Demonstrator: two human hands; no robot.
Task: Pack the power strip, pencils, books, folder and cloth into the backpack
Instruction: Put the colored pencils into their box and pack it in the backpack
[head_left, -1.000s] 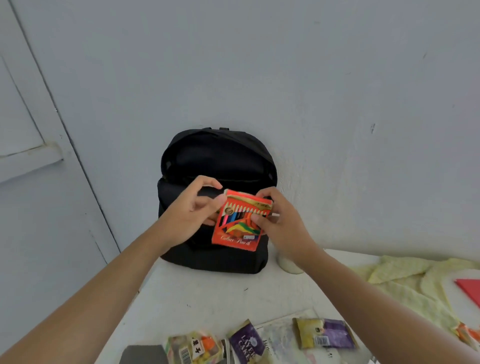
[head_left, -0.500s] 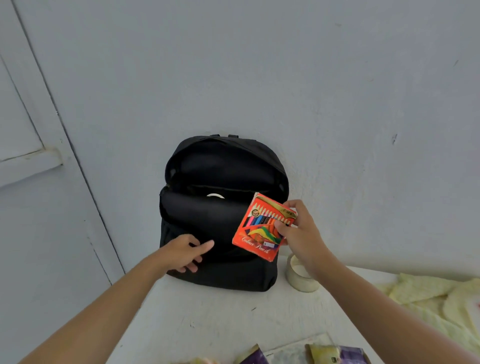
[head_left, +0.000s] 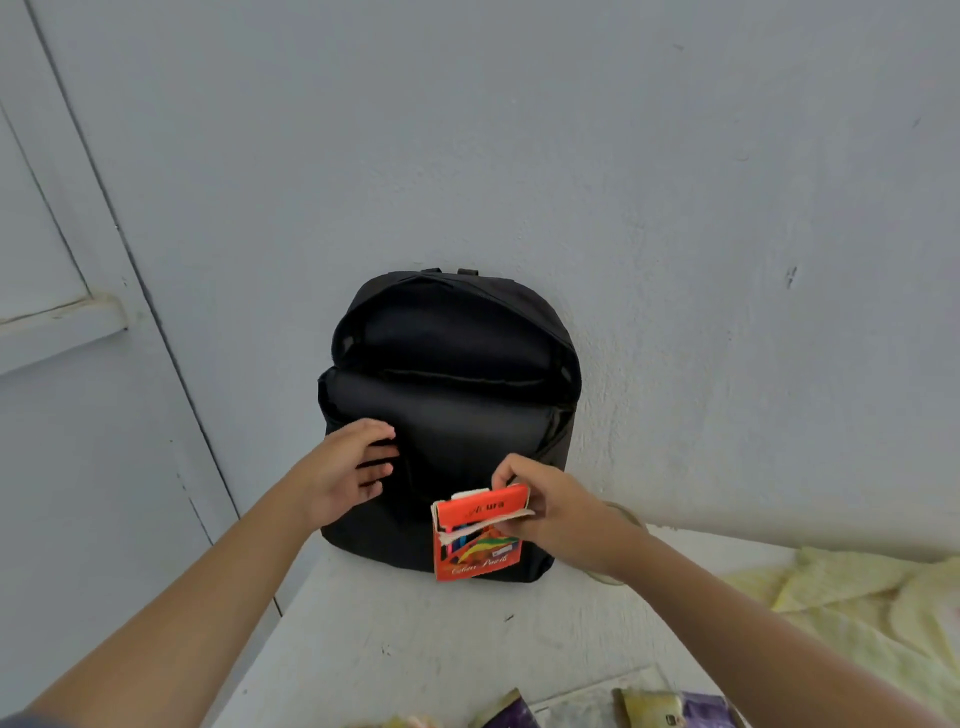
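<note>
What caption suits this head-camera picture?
Right hand holds a pencil box before an open black backpack; left hand touches its front.

At frame centre a black backpack (head_left: 447, 415) stands open against the wall. The left hand (head_left: 345, 470) touches its front; the right hand (head_left: 558, 512) pinches an orange pencil box (head_left: 475, 535), lower centre.

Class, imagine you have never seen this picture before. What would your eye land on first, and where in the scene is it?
The bright orange pencil box stands out first, pinched at its top by the right hand in front of the lower part of the black backpack. The backpack stands unzipped against the pale wall, with the left hand touching its front.
</note>
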